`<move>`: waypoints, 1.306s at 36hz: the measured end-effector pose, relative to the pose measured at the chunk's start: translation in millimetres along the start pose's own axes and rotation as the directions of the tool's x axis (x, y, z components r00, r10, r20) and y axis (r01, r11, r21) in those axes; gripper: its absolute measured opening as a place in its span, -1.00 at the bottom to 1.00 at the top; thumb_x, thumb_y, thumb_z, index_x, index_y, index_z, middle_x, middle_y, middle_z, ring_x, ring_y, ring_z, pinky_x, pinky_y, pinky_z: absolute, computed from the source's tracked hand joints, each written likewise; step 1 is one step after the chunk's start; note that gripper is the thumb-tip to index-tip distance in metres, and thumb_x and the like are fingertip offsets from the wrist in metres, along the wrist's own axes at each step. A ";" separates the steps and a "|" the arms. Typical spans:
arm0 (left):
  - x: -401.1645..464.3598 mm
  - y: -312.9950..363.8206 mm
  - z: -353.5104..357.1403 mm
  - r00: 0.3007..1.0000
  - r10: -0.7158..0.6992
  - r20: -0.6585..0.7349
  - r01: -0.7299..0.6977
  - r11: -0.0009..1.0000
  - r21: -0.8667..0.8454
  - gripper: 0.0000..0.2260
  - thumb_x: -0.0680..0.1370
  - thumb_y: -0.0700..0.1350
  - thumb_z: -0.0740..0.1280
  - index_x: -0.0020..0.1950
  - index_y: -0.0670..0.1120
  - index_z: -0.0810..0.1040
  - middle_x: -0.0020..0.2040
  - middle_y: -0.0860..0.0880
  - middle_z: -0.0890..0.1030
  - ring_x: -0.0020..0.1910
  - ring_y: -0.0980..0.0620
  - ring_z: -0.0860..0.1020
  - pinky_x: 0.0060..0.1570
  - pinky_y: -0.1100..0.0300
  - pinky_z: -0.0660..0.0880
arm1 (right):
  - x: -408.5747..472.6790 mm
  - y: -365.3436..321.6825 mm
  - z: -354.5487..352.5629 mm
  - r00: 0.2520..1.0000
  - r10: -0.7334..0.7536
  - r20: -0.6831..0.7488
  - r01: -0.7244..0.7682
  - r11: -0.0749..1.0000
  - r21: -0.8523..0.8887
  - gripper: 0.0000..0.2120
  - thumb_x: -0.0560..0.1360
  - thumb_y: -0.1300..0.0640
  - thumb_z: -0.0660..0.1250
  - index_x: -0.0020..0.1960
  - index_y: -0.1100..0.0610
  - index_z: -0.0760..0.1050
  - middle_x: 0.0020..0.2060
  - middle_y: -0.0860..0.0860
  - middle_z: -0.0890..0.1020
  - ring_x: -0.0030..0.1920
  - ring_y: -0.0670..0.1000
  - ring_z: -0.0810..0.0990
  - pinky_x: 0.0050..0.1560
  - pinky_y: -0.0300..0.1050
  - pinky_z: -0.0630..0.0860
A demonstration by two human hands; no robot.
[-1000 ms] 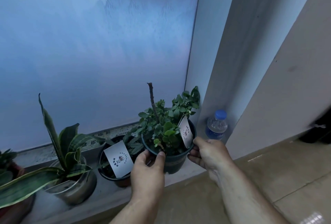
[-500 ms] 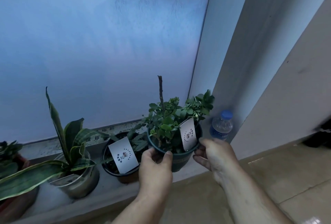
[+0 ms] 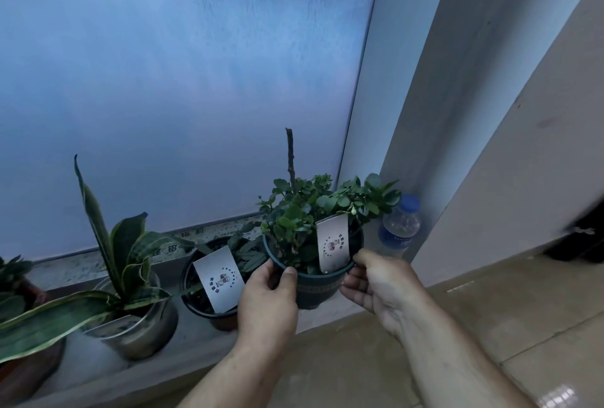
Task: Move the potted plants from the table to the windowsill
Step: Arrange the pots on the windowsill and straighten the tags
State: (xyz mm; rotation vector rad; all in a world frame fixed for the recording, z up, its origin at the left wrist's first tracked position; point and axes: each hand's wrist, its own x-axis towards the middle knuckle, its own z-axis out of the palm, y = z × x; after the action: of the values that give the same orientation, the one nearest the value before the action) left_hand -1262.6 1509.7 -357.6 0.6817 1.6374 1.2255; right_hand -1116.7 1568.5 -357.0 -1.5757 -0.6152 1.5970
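Note:
A dark green pot (image 3: 315, 288) with a small leafy plant, a bare stick and a white tag stands at the right end of the low windowsill (image 3: 81, 269). My left hand (image 3: 268, 303) grips its left rim, thumb on top. My right hand (image 3: 379, 283) holds its right rim. Whether the pot's base touches the sill I cannot tell. Left of it stand a dark pot with a white tag (image 3: 212, 300), a metal pot with a snake plant (image 3: 137, 329), and a reddish pot (image 3: 23, 371) at the left edge.
A clear water bottle with a blue cap (image 3: 400, 228) stands in the sill's right corner, close behind the held plant. Frosted glass (image 3: 183, 81) rises behind the sill. A white wall (image 3: 523, 162) juts out at right. Tiled floor (image 3: 490, 326) lies below.
Both hands carried the green pot a little to the right and farther onto the sill, closer to the bottle. The grip stays the same.

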 end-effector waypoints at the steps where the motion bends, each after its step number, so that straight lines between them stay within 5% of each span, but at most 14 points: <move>1: 0.2 0.3 0.2 1.000 0.001 0.002 -0.001 1.000 -0.001 -0.86 0.62 -0.13 0.31 -0.05 0.09 0.60 -0.04 0.11 0.71 0.00 0.11 0.66 0.13 0.13 0.57 | -0.2 -1.3 -1.0 1.000 0.007 0.000 -0.007 1.000 0.000 -0.93 0.58 0.23 0.31 0.01 0.25 0.50 -0.34 0.10 0.50 -0.38 0.02 0.54 -0.27 -0.02 0.68; 13: -4.1 6.7 -2.9 0.999 -0.034 0.016 0.034 0.999 -0.035 -0.85 0.61 -0.15 0.33 -0.04 0.12 0.58 0.03 0.09 0.69 0.05 0.10 0.64 0.21 0.10 0.55 | -2.7 -4.8 -0.1 0.995 -0.059 -0.085 0.060 0.998 0.005 -0.98 0.58 0.27 0.32 -0.03 0.22 0.49 -0.33 0.09 0.53 -0.38 0.01 0.58 -0.23 -0.01 0.69; 20: -6.7 6.6 -3.6 0.998 -0.061 0.027 0.062 0.998 -0.010 -0.75 0.61 -0.11 0.32 0.29 -0.05 0.59 0.10 0.08 0.70 0.09 0.11 0.64 0.25 0.05 0.55 | -8.8 -2.8 -2.8 0.982 -0.138 -0.132 0.130 0.989 -0.069 -0.92 0.57 0.19 0.36 -0.05 0.21 0.54 -0.35 0.08 0.57 -0.37 0.04 0.59 -0.16 0.06 0.70; 22: -11.3 5.5 -5.7 0.994 -0.102 0.034 0.103 0.994 -0.046 -0.68 0.60 -0.10 0.33 0.37 -0.05 0.54 0.15 0.09 0.67 0.12 0.10 0.63 0.27 0.06 0.53 | -16.6 -6.1 -5.5 0.910 -0.367 -0.191 0.284 0.890 -0.357 -0.78 0.56 0.05 0.35 -0.20 0.15 0.56 -0.40 0.02 0.62 -0.34 0.08 0.59 -0.17 0.06 0.64; 24: -19.2 4.9 -8.5 0.989 -0.139 0.040 0.143 0.985 -0.100 -0.60 0.60 -0.10 0.33 0.45 -0.06 0.44 0.18 0.10 0.62 0.15 0.08 0.61 0.26 0.09 0.52 | -35.7 -15.9 -1.5 0.759 -0.620 -0.198 0.435 0.710 -0.554 -0.76 0.56 -0.03 0.33 -0.20 0.08 0.56 -0.36 -0.03 0.63 -0.28 0.03 0.60 -0.30 -0.11 0.49; 26: -27.5 4.8 -13.4 0.990 -0.135 0.041 0.139 0.983 -0.116 -0.61 0.61 -0.11 0.33 0.45 -0.03 0.43 0.16 0.11 0.61 0.12 0.09 0.62 0.17 0.15 0.55 | -58.1 -24.0 10.3 0.641 -0.756 -0.136 0.593 0.599 -0.538 -0.81 0.57 -0.02 0.34 -0.17 0.03 0.56 -0.33 -0.06 0.62 -0.27 -0.12 0.58 -0.37 -0.24 0.43; 28: -34.8 7.9 -20.5 0.994 -0.109 0.029 0.111 0.988 -0.104 -0.69 0.61 -0.13 0.32 0.36 -0.01 0.51 0.10 0.08 0.66 0.04 0.08 0.66 0.06 0.15 0.61 | -75.8 -24.1 26.3 0.604 -0.796 -0.034 0.696 0.547 -0.464 -0.85 0.57 0.02 0.35 -0.15 0.02 0.56 -0.34 -0.08 0.61 -0.28 -0.20 0.57 -0.36 -0.39 0.45; 34: -46.1 31.5 -55.1 0.999 -0.006 -0.051 0.001 0.995 -0.101 -0.80 0.61 -0.14 0.33 0.22 0.03 0.53 0.04 -0.01 0.68 -0.04 0.05 0.69 -0.04 0.06 0.67 | -98.6 1.2 69.8 0.599 -0.746 0.290 0.792 0.499 -0.352 -0.88 0.54 0.03 0.35 -0.18 -0.03 0.56 -0.31 -0.11 0.64 -0.32 -0.09 0.62 -0.36 -0.29 0.51; 37: -51.0 39.7 -75.4 0.993 0.024 -0.112 -0.036 0.993 -0.113 -0.82 0.60 -0.16 0.34 0.18 0.03 0.53 0.04 -0.11 0.69 -0.08 -0.04 0.71 0.00 -0.10 0.65 | -101.3 11.6 87.9 0.632 -0.690 0.352 0.775 0.558 -0.296 -0.87 0.54 0.04 0.35 -0.18 0.00 0.58 -0.36 -0.05 0.65 -0.34 -0.05 0.63 -0.31 -0.02 0.60; 41: -61.0 48.1 -107.6 0.984 0.022 -0.176 -0.051 0.986 -0.159 -0.85 0.61 -0.19 0.33 0.16 -0.03 0.53 0.00 -0.08 0.69 -0.15 0.02 0.71 -0.30 0.24 0.63 | -101.5 25.5 117.0 0.673 -0.619 0.404 0.729 0.646 -0.226 -0.88 0.54 0.07 0.36 -0.17 -0.01 0.60 -0.28 -0.03 0.69 -0.29 0.01 0.67 -0.21 0.12 0.65; 47: -80.6 44.4 -175.8 0.948 0.060 -0.313 -0.084 0.994 -0.064 -0.85 0.59 -0.15 0.36 0.13 0.04 0.55 -0.07 -0.01 0.70 -0.15 0.09 0.71 -0.15 0.11 0.63 | -108.9 60.9 175.3 0.669 -0.478 0.569 0.674 0.712 -0.194 -0.91 0.53 0.06 0.38 -0.11 -0.10 0.62 -0.21 -0.03 0.72 -0.18 0.05 0.70 -0.10 0.22 0.65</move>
State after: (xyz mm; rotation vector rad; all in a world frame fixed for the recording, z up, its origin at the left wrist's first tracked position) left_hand -1395.5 1385.3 -278.7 0.5227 1.8226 1.5011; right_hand -1309.4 1479.3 -322.1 -1.0216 -1.6403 1.3816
